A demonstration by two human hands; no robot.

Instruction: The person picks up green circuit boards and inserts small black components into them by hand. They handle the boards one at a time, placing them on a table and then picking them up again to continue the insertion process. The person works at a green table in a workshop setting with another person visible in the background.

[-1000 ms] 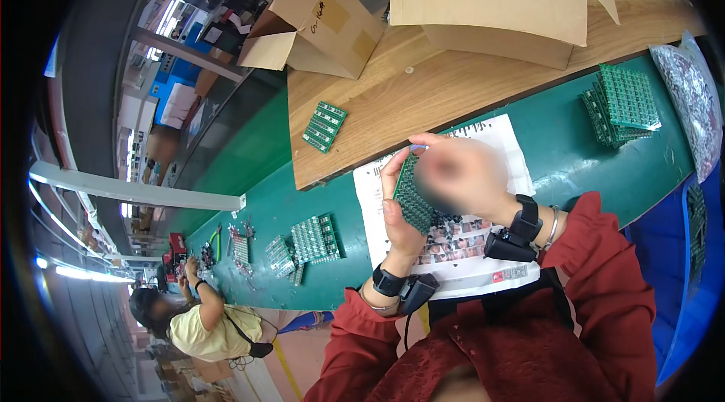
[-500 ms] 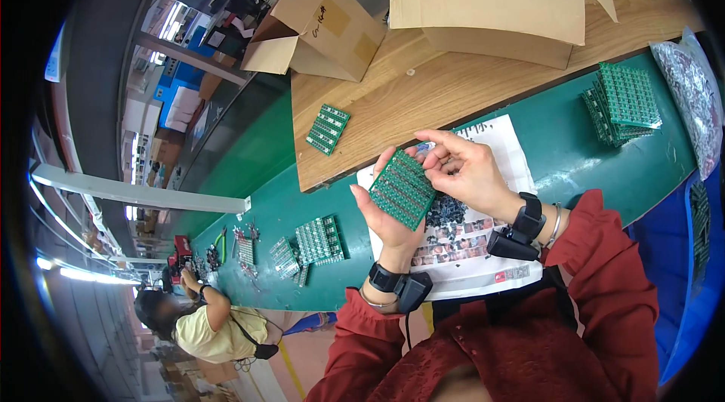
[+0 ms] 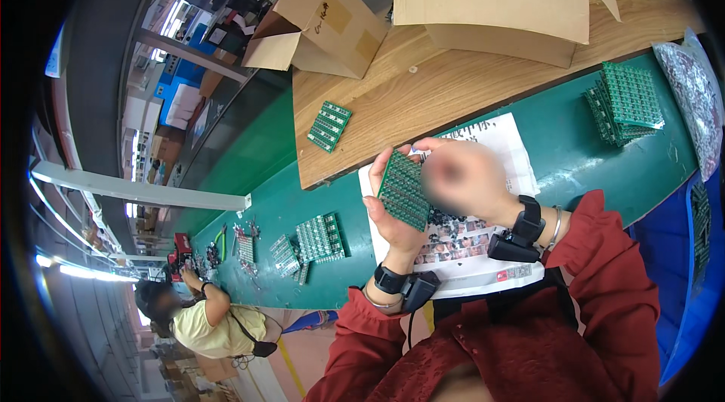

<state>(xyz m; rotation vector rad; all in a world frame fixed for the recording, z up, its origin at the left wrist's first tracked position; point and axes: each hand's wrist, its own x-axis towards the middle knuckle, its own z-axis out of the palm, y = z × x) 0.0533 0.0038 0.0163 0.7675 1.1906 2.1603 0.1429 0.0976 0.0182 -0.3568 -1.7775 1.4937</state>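
Note:
A green circuit board (image 3: 405, 190) with rows of small parts is held tilted in my left hand (image 3: 393, 233), its fingers and thumb wrapped about the edges. My right hand (image 3: 477, 181) is at the board's right edge; its fingers are blurred, so what they hold, if anything, does not show. Beneath both hands lies a printed white paper sheet (image 3: 483, 258) on the green bench. A pile of small black pieces on this sheet is mostly hidden by the hands.
Green boards are stacked at the right (image 3: 633, 96), beside a bag of small parts (image 3: 689, 104) and a blue bin (image 3: 668, 251). More boards (image 3: 321, 238) lie left; one board (image 3: 329, 126) rests on the wooden top below two cartons (image 3: 491, 13). A co-worker (image 3: 215, 326) sits far left.
My right hand has moved slightly down and its fingers have blurred at the board's edge. The board in my left hand has turned a little and shifted slightly right.

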